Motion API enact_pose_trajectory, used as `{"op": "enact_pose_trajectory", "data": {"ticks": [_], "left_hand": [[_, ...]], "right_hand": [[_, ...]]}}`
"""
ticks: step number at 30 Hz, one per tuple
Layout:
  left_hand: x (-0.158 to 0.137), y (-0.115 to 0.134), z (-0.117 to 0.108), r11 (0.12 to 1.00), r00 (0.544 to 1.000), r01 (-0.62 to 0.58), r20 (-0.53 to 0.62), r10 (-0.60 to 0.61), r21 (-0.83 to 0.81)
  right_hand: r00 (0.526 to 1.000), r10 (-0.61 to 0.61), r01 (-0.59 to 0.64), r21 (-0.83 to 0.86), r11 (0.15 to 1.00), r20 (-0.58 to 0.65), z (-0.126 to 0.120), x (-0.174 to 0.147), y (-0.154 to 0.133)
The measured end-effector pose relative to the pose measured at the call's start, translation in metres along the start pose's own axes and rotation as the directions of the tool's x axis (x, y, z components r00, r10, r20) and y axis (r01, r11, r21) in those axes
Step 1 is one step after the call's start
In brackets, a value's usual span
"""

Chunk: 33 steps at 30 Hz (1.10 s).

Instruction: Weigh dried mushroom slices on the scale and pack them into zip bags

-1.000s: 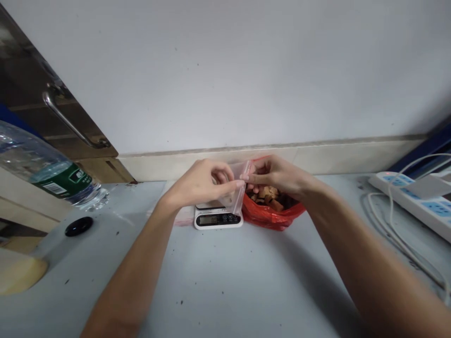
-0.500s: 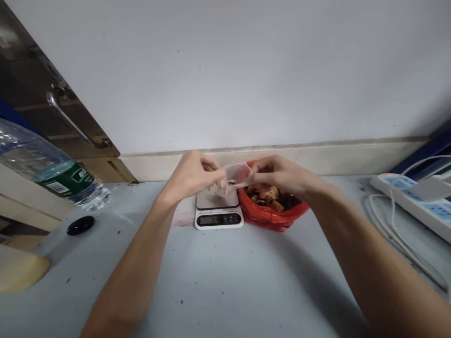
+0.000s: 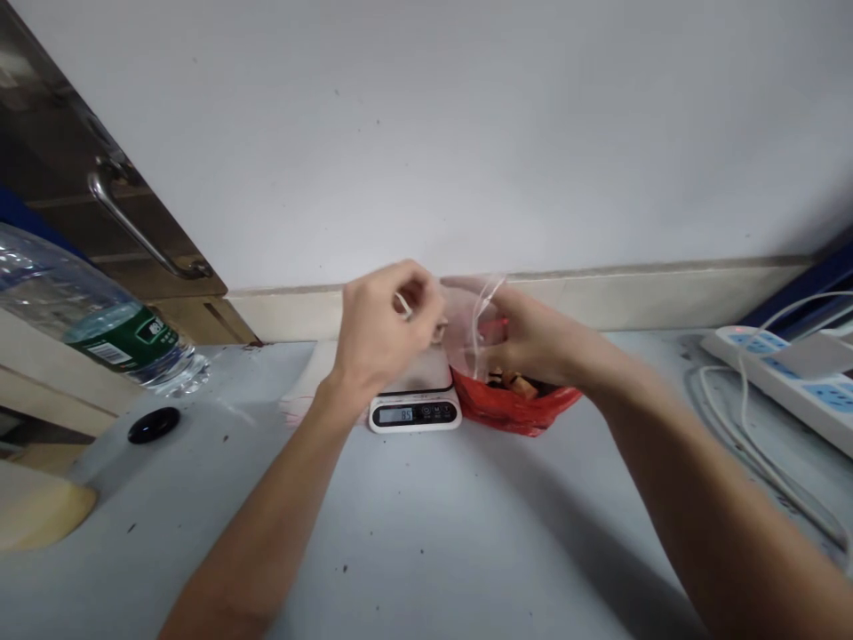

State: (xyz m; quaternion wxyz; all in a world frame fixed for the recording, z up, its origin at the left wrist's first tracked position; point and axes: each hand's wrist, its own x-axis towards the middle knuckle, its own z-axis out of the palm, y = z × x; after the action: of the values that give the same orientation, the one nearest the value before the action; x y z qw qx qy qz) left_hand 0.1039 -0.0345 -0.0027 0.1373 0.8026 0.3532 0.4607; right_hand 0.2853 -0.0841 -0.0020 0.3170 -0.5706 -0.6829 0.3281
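Fingers of left hand (image 3: 385,329) pinched on clear bag (image 3: 461,331), mid-frame above scale (image 3: 414,415); right hand (image 3: 537,333) at bag's right, finger grip impossible to tell.

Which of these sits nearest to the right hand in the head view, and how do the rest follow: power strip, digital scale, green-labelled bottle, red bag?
From the right hand:
1. Red bag: just below the hand in the picture.
2. Digital scale: left of the bag.
3. Power strip: far right.
4. Green-labelled bottle: far left.
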Motion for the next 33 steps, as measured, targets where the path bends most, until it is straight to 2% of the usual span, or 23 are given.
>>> {"op": "enact_pose_trajectory", "data": {"ticks": [2,3,5,6,7,9,11,14,18,22,25,28,33], "left_hand": [[0.005,-0.01,-0.004,0.988,0.987,0.14,-0.072,-0.144,-0.057],[0.007,-0.014,-0.005,0.963,0.969,0.237,-0.035,-0.243,-0.126],[0.01,-0.022,-0.005,0.849,0.905,0.426,0.132,-0.405,-0.313],[0.011,-0.024,-0.004,0.768,0.866,0.501,0.225,-0.447,-0.399],[0.011,-0.024,-0.003,0.693,0.835,0.55,0.297,-0.463,-0.466],[0.012,-0.023,0.001,0.604,0.81,0.585,0.356,-0.466,-0.541],[0.013,-0.02,0.006,0.6,0.82,0.57,0.339,-0.462,-0.562],[0.015,-0.015,0.013,0.641,0.857,0.514,0.303,-0.417,-0.57],[0.017,-0.012,0.025,0.682,0.894,0.447,0.282,-0.348,-0.579],[0.016,-0.007,0.036,0.724,0.906,0.422,0.279,-0.318,-0.546],[0.021,0.0,0.04,0.781,0.924,0.376,0.261,-0.278,-0.498],[0.031,0.009,0.041,0.832,0.946,0.293,0.266,-0.183,-0.471],[0.044,0.024,0.044,0.889,0.978,0.115,0.21,-0.022,-0.443]], "right_hand": [[0.997,-0.063,0.063,0.0,0.998,-0.043,-0.009,-0.001,0.004],[0.995,-0.081,0.081,-0.011,0.997,-0.061,-0.013,-0.002,0.006],[0.989,-0.118,0.115,-0.032,0.993,-0.091,-0.021,-0.003,0.01],[0.987,-0.127,0.123,-0.046,0.991,-0.099,-0.026,-0.003,0.012],[0.986,-0.132,0.127,-0.062,0.99,-0.098,-0.031,-0.004,0.014],[0.99,-0.135,0.129,-0.104,0.986,-0.047,-0.045,-0.006,0.019],[0.992,-0.113,0.121,-0.154,0.981,0.061,-0.061,-0.011,0.024],[0.985,0.015,0.03,-0.254,0.967,0.173,-0.084,-0.024,0.034],[0.987,0.128,-0.096,-0.282,0.955,0.098,-0.1,-0.034,0.046],[0.987,0.158,-0.16,-0.269,0.95,-0.026,-0.095,-0.027,0.05],[0.993,0.115,-0.11,-0.33,0.937,-0.004,-0.086,-0.02,0.048],[0.995,0.08,-0.052,-0.368,0.928,0.061,-0.082,-0.016,0.046],[0.998,0.045,-0.027,-0.366,0.93,0.042,-0.085,-0.015,0.048]]}}
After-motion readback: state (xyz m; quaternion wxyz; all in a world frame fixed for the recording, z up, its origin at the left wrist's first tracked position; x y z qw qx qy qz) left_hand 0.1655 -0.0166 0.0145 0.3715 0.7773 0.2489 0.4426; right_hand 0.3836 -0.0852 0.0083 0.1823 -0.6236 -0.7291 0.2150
